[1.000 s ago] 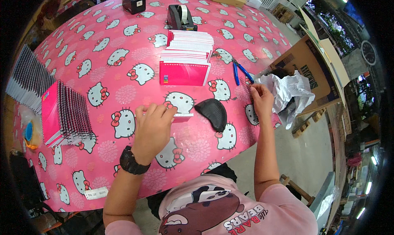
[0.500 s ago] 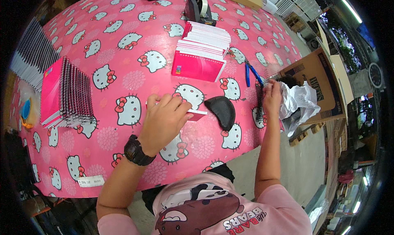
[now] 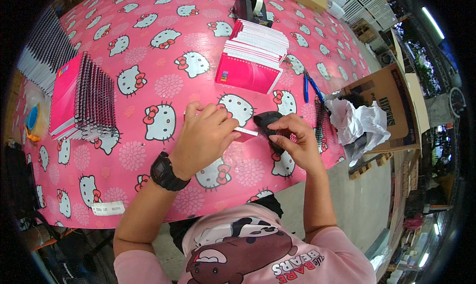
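My left hand (image 3: 204, 138) is closed over a small notepad (image 3: 244, 135) with a pink cover and white pages, holding it to the table; most of it is hidden under the fingers. My right hand (image 3: 300, 141) pinches a thin dark piece that looks like a black spiral coil, hard to separate from what is behind it. Just beyond those fingers lies a black half-moon-shaped object (image 3: 264, 120), partly covered by the hand. More black spiral coils (image 3: 320, 120) lie near the table's right edge, beside a pair of blue-handled pliers (image 3: 306, 88).
Unbound pink notepads (image 3: 250, 71) stand stacked ahead, before a black tape dispenser (image 3: 250, 9). Spiral-bound notebooks (image 3: 67, 98) pile up at left. At right are crumpled white paper (image 3: 359, 125) and a cardboard box (image 3: 391, 100). A white label strip (image 3: 108, 208) lies near the front edge.
My right hand has moved left from the coils to beside the notepad and the half-moon object. My left hand keeps its hold on the notepad. The whole view has shifted slightly.
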Demonstrator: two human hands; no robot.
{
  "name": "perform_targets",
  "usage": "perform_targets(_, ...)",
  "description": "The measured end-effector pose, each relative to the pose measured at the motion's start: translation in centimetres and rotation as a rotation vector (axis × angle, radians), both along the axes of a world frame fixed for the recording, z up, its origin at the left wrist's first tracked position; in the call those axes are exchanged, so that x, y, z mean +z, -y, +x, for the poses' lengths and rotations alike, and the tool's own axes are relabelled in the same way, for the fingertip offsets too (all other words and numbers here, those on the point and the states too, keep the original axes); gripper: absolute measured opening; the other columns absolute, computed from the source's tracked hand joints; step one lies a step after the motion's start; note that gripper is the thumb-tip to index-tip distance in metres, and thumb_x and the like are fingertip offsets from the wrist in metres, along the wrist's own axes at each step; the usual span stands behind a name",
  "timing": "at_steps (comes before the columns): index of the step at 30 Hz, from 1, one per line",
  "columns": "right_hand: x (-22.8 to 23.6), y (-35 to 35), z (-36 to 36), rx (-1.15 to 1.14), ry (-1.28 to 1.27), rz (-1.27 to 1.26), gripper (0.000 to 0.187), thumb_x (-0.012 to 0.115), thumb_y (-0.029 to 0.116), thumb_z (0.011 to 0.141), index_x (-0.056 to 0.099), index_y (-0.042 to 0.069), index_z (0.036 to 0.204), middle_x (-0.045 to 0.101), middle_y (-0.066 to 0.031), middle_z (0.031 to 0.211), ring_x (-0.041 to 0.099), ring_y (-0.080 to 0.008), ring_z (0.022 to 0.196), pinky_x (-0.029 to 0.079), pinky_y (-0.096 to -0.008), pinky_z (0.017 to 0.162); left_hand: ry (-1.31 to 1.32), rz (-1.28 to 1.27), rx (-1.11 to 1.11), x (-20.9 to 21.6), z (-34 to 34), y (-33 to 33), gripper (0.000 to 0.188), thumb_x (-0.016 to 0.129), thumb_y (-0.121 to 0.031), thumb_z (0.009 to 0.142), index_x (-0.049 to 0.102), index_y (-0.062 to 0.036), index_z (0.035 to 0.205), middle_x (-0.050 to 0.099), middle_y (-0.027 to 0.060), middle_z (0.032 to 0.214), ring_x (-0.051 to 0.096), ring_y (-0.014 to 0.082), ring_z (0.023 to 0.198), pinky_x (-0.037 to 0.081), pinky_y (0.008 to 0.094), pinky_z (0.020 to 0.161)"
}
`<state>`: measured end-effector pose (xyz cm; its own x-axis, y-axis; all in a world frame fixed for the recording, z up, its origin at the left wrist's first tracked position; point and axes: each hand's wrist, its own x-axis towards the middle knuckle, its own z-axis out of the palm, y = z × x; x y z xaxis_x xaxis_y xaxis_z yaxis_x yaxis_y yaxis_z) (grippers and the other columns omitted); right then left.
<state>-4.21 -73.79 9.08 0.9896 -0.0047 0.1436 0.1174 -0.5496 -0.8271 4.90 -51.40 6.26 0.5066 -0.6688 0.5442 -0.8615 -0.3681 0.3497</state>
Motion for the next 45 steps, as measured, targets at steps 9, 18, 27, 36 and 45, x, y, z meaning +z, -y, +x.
perform_targets(9,0.0,-0.1,0.3,0.111,-0.034,-0.081,0.018,0.059,0.008,0.085,0.063,0.001,0.102,0.058,-0.0058,0.085,0.054,-0.0167,0.079,0.042,-0.0274,0.072,0.007,0.000,0.003,0.1,0.0,-0.1,0.017,0.066,-0.021,0.076,0.063,-0.0113,0.089,0.056,0.0019,0.082,0.051,0.0198,0.082,0.033,0.0418,0.084)
perform_targets(18,0.3,-0.1,0.4,0.119,0.014,-0.253,0.018,0.057,0.008,0.086,0.063,0.003,0.102,0.054,-0.0069,0.081,0.053,-0.0194,0.078,0.042,-0.0291,0.070,0.000,0.010,0.006,0.1,-0.1,0.0,0.017,0.066,-0.021,0.076,0.064,-0.0116,0.089,0.056,0.0018,0.082,0.052,0.0199,0.083,0.033,0.0422,0.084)
perform_targets(27,1.1,-1.5,0.1,0.007,-0.385,0.132,0.032,0.059,0.012,0.087,0.054,0.006,0.117,0.053,-0.0065,0.080,0.050,-0.0104,0.074,0.042,-0.0265,0.064,-0.057,-0.036,-0.001,0.5,-1.0,0.6,0.028,0.067,-0.021,0.074,0.061,-0.0119,0.099,0.056,0.0045,0.092,0.052,0.0212,0.089,0.033,0.0407,0.082)
perform_targets(36,-0.3,2.4,1.4,0.217,0.050,-0.256,0.028,0.063,0.017,0.082,0.059,0.003,0.107,0.059,-0.0117,0.107,0.055,-0.0230,0.103,0.044,-0.0318,0.087,-0.015,0.055,-0.090,-0.1,-2.1,1.5,0.023,0.063,-0.020,0.076,0.059,-0.0133,0.098,0.055,0.0041,0.094,0.052,0.0230,0.089,0.036,0.0384,0.079)
perform_targets(45,-1.7,6.0,-0.3,0.057,-0.174,-0.251,0.045,0.072,0.022,0.070,0.057,0.006,0.110,0.040,-0.0203,0.133,0.041,-0.0374,0.120,0.032,-0.0455,0.101,-0.190,0.039,-0.166,2.0,-2.2,1.3,0.022,0.067,-0.021,0.071,0.058,-0.0058,0.085,0.057,0.0084,0.092,0.051,0.0282,0.091,0.034,0.0397,0.080)
